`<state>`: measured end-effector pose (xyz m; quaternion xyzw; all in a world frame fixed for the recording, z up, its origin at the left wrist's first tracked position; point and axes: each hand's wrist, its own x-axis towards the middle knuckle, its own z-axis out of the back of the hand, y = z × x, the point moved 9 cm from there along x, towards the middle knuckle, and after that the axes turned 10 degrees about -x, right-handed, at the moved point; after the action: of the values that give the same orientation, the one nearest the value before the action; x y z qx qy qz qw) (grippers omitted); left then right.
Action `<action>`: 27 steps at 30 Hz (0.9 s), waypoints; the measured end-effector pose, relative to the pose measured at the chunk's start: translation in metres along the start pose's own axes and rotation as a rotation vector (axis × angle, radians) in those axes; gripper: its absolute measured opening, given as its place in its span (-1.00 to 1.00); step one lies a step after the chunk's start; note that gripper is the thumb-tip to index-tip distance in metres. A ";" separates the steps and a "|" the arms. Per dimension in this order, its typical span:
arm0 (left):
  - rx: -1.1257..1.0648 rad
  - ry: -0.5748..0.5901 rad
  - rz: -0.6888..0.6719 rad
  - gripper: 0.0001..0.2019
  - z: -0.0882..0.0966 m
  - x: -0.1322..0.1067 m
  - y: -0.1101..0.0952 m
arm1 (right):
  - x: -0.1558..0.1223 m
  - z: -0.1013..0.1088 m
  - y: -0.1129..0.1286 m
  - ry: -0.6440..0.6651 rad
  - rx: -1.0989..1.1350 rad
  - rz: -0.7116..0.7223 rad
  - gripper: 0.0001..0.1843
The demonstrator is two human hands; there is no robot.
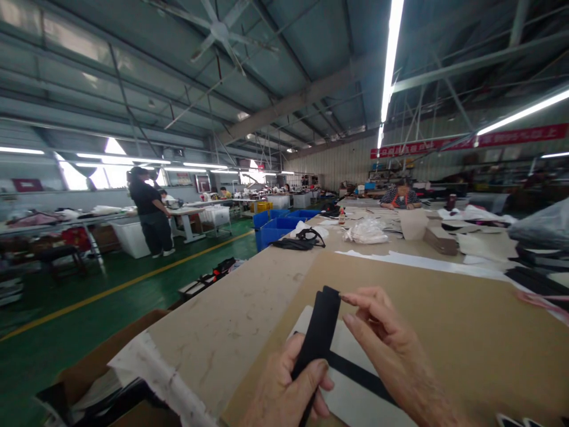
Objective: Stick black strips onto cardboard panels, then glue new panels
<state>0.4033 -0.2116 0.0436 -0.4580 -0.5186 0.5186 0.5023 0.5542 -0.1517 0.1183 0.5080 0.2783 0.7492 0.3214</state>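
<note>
My left hand (296,385) grips a black strip (320,326), with the thumb on top and the fingers curled beneath it. The strip tilts upward, and its far end shows two layers slightly offset. At that end's right corner is my right hand (391,338), the index fingertip at the edge and the thumb apart from it. Below both hands a whitish sheet (351,385) lies on the brown paper covering (480,332). Another black strip (362,376) crosses the sheet and runs under my right hand.
Farther along the table (222,320) are black straps (306,238), a clear plastic bag (367,231) and stacked brown pieces (440,237). Blue bins (278,230) stand off the left edge. A cardboard box (120,350) holds scraps near left. One person (149,213) stands left; another (400,196) sits at the far end.
</note>
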 end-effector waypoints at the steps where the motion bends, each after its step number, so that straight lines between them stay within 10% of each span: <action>1: -0.004 0.004 -0.011 -0.63 0.000 0.000 0.001 | 0.000 -0.002 -0.001 0.018 0.000 -0.013 -0.77; 27: -0.282 -0.063 0.143 -0.41 -0.003 0.001 0.025 | -0.009 -0.070 -0.025 0.272 0.412 -0.519 -0.67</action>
<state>0.4046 -0.2088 0.0181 -0.5430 -0.5679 0.4892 0.3785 0.4960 -0.1490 0.0720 0.3703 0.5833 0.6316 0.3517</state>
